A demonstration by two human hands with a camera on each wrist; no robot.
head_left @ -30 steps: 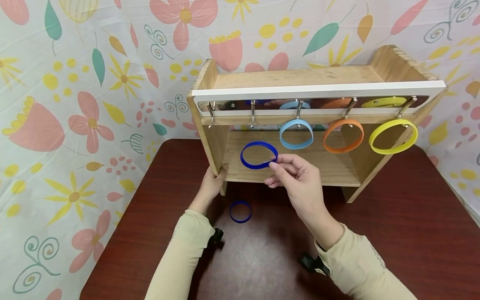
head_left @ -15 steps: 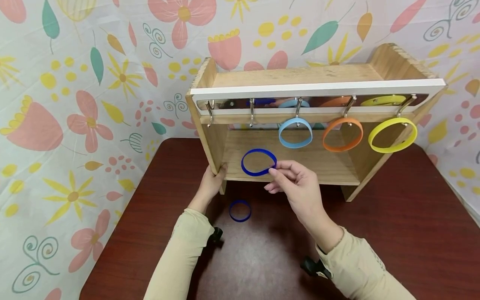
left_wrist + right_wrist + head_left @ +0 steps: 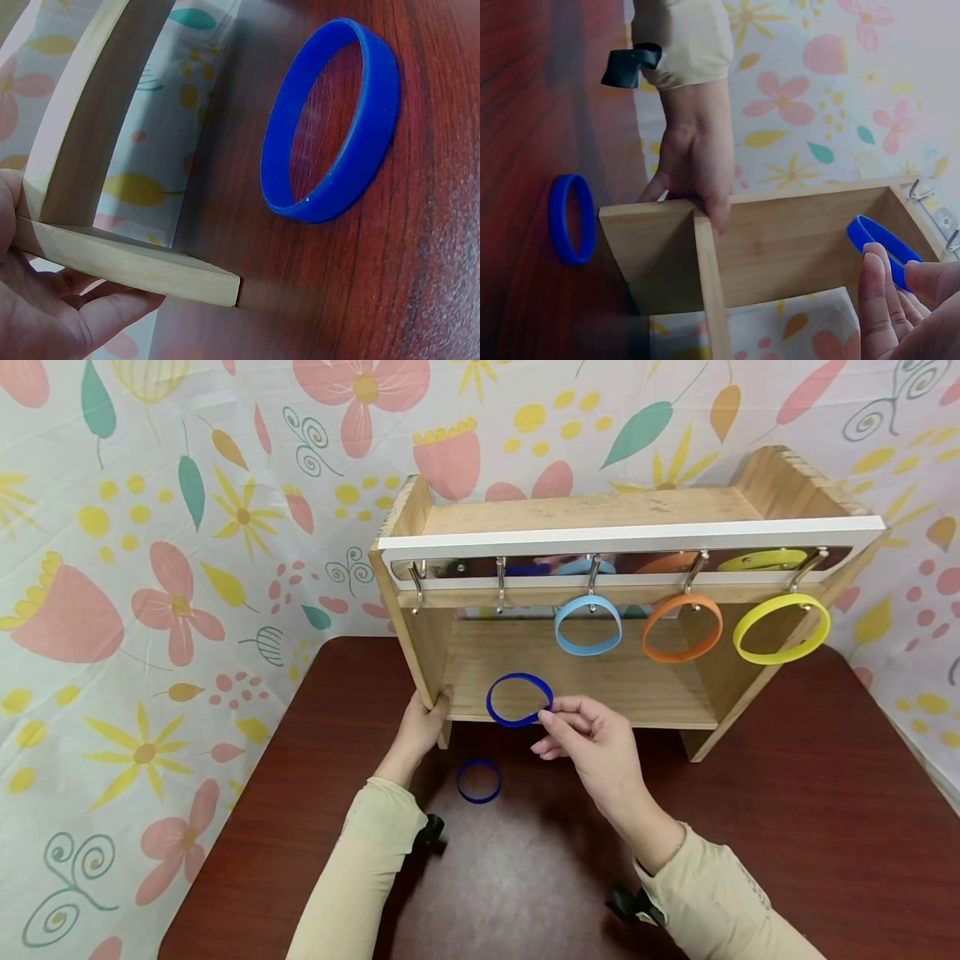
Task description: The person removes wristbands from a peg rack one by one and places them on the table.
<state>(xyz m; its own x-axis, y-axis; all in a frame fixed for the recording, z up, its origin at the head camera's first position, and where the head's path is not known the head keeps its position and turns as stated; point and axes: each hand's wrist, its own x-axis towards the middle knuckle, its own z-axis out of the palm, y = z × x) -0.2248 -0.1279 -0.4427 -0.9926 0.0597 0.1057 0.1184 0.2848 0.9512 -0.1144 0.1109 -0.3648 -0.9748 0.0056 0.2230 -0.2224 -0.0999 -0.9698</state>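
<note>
My right hand [image 3: 592, 739] pinches a blue silicone wristband [image 3: 513, 723] between thumb and fingers, in front of the wooden shelf's lower board. In the right wrist view this held wristband [image 3: 885, 236] stands out from the fingertips. My left hand [image 3: 418, 727] grips the lower left side of the wooden shelf [image 3: 592, 512], thumb at the panel's front edge. A second blue wristband [image 3: 375, 135] lies on the table below the shelf's left leg, touched by neither hand. Light blue [image 3: 588, 650], orange [image 3: 678, 656] and yellow wristbands [image 3: 780, 658] hang on hooks.
A white-framed hook rail [image 3: 637, 537] runs along the shelf's upper front. Its two leftmost hooks, including the second hook [image 3: 501, 585], carry no wristband. The shelf stands on a dark red-brown table [image 3: 810, 793] against a flowered cloth [image 3: 247, 527].
My right hand has lowered the held blue wristband, from near the hooks to the front of the lower board. The left hand keeps its grip on the shelf.
</note>
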